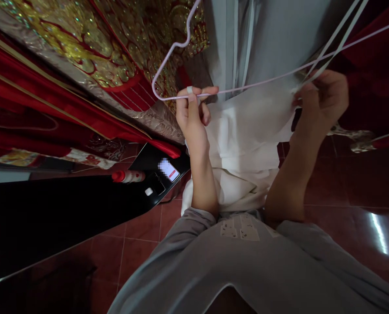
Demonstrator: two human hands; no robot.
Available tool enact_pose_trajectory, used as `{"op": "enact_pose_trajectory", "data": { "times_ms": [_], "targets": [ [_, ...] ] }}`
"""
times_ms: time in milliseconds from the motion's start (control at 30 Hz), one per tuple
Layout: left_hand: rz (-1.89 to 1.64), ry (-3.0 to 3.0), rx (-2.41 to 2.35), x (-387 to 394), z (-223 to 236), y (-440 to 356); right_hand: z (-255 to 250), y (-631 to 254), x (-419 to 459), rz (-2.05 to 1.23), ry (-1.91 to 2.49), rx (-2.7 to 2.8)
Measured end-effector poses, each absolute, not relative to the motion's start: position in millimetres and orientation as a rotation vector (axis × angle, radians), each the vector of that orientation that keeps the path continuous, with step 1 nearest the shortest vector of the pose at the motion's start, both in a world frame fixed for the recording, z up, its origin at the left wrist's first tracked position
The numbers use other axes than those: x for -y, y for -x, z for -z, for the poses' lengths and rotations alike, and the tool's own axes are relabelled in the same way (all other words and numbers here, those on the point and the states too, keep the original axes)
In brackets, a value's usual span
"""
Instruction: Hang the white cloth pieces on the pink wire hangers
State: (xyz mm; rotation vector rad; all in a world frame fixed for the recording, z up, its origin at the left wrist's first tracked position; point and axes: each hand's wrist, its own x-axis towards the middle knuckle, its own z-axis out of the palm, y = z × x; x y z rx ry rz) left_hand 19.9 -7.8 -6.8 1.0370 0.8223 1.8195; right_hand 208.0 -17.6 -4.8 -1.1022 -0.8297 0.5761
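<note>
Your left hand [194, 117], just above the middle of the frame, pinched the pink hanger [164, 61] by its lower bar between thumb and fingers, the forefinger stretched along it. Your right hand [326, 98], at the upper right, was curled nearly closed on pale straps [350, 28] that crossed the bar. The hanger ran from top centre to the right edge, with white cloth [240, 131] hanging below your hands. On the black table [50, 218] at lower left was a red-capped bottle [130, 176], its contents hidden; near it lay a small white case [149, 191], its inside unseen, and a lit phone [173, 173].
</note>
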Motion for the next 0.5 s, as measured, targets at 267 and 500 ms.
{"op": "enact_pose_trajectory", "data": {
  "times_ms": [267, 500],
  "targets": [
    [-1.794, -0.984, -0.864, 7.9, 5.6, -18.7, -4.3, -211.7, 9.1, -0.58, 1.087, 0.948],
    [-1.788, -1.05, -0.816, 12.3, -1.3, -20.7, -19.1, -203.5, 17.3, -0.502, 1.04, 0.933]
  ]
}}
